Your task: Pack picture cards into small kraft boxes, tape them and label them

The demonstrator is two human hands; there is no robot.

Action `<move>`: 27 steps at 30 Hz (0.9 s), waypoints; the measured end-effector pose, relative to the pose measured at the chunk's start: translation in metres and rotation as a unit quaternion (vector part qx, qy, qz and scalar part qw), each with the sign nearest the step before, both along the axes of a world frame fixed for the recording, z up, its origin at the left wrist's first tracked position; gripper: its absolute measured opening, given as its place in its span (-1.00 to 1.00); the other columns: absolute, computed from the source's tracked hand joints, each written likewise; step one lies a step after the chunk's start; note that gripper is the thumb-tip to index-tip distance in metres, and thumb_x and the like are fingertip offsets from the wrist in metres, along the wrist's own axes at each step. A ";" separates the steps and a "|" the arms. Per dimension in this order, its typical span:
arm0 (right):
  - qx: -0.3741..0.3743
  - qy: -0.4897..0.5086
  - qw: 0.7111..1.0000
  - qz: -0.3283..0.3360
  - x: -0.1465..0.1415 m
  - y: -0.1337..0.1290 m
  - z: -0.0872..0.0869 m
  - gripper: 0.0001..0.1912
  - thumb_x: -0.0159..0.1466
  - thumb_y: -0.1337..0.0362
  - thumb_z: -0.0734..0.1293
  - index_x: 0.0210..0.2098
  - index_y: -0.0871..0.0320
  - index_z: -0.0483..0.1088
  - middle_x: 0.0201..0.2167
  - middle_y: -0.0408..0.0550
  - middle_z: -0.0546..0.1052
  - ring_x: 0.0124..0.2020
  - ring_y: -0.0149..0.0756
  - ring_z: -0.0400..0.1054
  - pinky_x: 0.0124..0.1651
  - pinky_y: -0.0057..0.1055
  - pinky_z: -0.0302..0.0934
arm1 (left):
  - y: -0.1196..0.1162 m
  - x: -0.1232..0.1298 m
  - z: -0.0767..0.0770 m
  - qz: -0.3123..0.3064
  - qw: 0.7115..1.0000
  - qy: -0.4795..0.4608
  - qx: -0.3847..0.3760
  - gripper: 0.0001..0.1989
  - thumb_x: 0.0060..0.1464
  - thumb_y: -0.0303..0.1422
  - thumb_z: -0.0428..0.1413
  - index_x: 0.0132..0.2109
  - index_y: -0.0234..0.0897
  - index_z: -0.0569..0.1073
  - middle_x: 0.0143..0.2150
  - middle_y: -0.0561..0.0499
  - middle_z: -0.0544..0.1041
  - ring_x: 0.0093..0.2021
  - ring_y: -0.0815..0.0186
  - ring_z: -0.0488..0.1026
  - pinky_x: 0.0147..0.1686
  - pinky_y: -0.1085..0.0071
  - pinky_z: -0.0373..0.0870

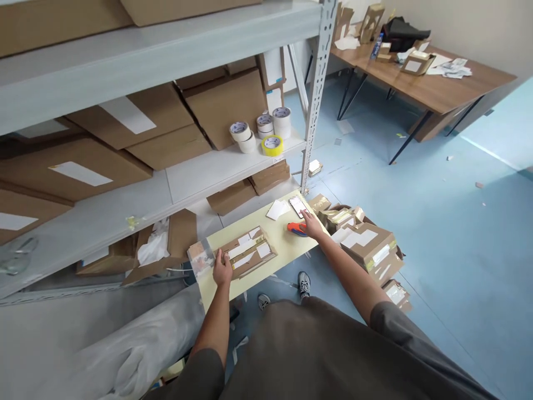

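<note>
A flat cardboard box (249, 253) with white labels and tape along its middle lies on a pale yellow board (233, 289). My left hand (222, 270) grips the box's left end, thumb on top and part of the fingers hidden. On the right side of the board, my right hand (312, 225) reaches with a finger stretched to the lower edge of a phone (298, 206) with a lit screen. Just left of that hand lies an orange and blue hand tool (296, 228), probably a cutter. White paper pieces (278, 209) rest beside the phone.
Metal shelving (250, 36) with large cartons (137, 119) stands ahead and left. Tape rolls (272, 145) sit on its middle shelf. Stacked cardboard boxes (366, 244) are on the floor at right. A wrapped roll (154, 339) lies lower left; a brown table (437, 83) stands behind.
</note>
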State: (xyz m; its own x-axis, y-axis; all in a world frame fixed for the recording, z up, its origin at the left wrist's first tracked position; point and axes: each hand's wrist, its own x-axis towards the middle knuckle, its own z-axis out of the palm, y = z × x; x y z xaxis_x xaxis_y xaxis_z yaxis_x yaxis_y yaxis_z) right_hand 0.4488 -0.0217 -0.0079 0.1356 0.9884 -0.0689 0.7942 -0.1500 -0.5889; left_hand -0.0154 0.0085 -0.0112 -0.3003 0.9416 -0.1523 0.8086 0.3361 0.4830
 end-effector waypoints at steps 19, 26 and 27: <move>-0.221 -0.009 0.975 -0.007 -0.012 -0.002 -0.089 -0.64 0.38 0.23 0.34 0.10 0.30 0.40 0.00 0.35 0.60 0.09 0.12 0.49 0.15 -0.09 0.27 | -0.006 0.006 -0.005 -0.012 1.000 0.024 -0.002 -0.35 0.44 -0.03 -0.13 0.51 -0.20 0.26 0.39 -0.19 0.45 0.32 -0.05 0.44 0.27 0.09 0.42; -0.087 0.075 0.989 0.097 -0.032 0.003 -0.030 -0.59 0.43 0.13 0.24 0.19 0.18 0.33 0.23 0.28 0.49 0.15 0.10 0.44 0.13 -0.09 0.30 | -0.010 0.008 -0.007 -0.008 1.000 -0.026 0.008 -0.39 0.45 -0.05 -0.09 0.51 -0.13 0.27 0.43 -0.18 0.40 0.33 -0.03 0.44 0.26 0.11 0.43; -0.061 0.095 0.986 0.127 -0.043 0.006 -0.015 -0.58 0.42 0.10 0.24 0.19 0.17 0.34 0.27 0.27 0.45 0.19 0.10 0.41 0.15 -0.09 0.29 | -0.011 0.009 -0.007 -0.007 0.999 -0.036 0.011 -0.39 0.45 -0.06 -0.09 0.51 -0.14 0.27 0.44 -0.17 0.39 0.34 -0.02 0.42 0.27 0.12 0.42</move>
